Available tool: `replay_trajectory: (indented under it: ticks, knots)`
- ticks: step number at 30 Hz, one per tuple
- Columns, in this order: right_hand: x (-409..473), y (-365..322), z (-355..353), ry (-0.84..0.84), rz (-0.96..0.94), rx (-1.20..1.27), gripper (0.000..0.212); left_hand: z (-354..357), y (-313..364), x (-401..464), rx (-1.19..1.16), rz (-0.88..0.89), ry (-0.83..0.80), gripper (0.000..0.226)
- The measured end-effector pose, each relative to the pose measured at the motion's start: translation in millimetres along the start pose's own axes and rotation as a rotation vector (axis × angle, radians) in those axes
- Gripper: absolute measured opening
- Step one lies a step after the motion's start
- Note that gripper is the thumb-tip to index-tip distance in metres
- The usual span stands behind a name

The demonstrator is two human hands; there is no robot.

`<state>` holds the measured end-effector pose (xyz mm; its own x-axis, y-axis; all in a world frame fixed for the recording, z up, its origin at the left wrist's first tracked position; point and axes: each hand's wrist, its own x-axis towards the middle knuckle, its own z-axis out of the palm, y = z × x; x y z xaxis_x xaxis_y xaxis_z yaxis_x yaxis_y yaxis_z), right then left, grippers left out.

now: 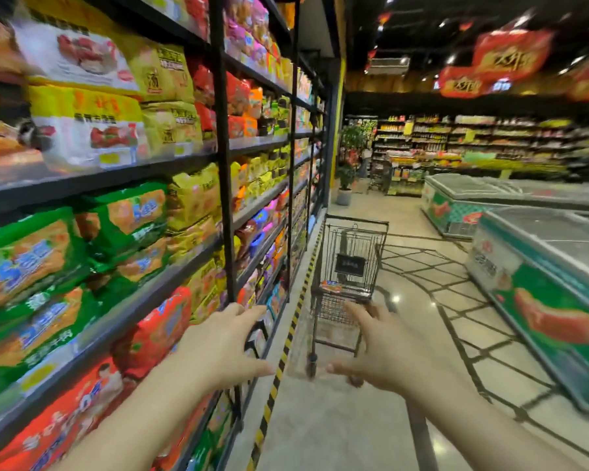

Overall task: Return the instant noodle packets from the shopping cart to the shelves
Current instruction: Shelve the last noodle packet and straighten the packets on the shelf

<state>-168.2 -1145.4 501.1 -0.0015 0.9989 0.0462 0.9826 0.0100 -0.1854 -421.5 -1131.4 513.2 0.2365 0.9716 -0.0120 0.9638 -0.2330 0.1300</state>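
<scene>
Both hands reach forward with nothing in them. The left hand (221,348) has its fingers spread and loosely extended, thumb apart below, just beside the shelves (123,171) but not plainly touching them. The right hand (385,348) is likewise spread, fingers straight and thumb pointing inward; it hangs in the air in front of the shopping cart (349,266), which stands farther down the aisle, well apart from both hands and close to the shelf base. Inside the cart's basket lies one orange noodle packet (331,286), near its left side; the picture is too blurred to read it. The shelves on the left are packed with noodle multipacks in green, yellow, red and orange wrappers. A yellow-and-black striped strip (286,348) runs along the floor at the foot of the shelves. To the right stand chest freezers (541,266) with glass lids.
</scene>
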Motion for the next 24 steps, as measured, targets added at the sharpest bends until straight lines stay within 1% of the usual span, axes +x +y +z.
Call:
replay_trajectory:
  ticks: [6,11,14,17,24]
  knots:
    - [97.0,6.8,4.6,0.005,0.103,-0.021,0.118,1.5,-12.9,133.8,-0.01,0.11,-0.009,0.107]
    - [175.1,31.7,14.8,-0.017,0.169,-0.01,0.116,6.3,-6.8,228.1,-0.007,0.174,-0.029,0.104]
    - [226.1,56.0,23.2,-0.017,0.186,0.001,0.113,16.3,0.4,286.0,-0.007,0.189,-0.032,0.102]
    - [282.8,87.0,30.6,-0.033,0.191,-0.009,0.116,25.4,10.6,344.5,-0.014,0.19,-0.048,0.103]
    - [431.7,169.4,32.5,-0.073,0.161,-0.002,0.114,38.6,54.9,493.7,-0.022,0.162,-0.092,0.1]
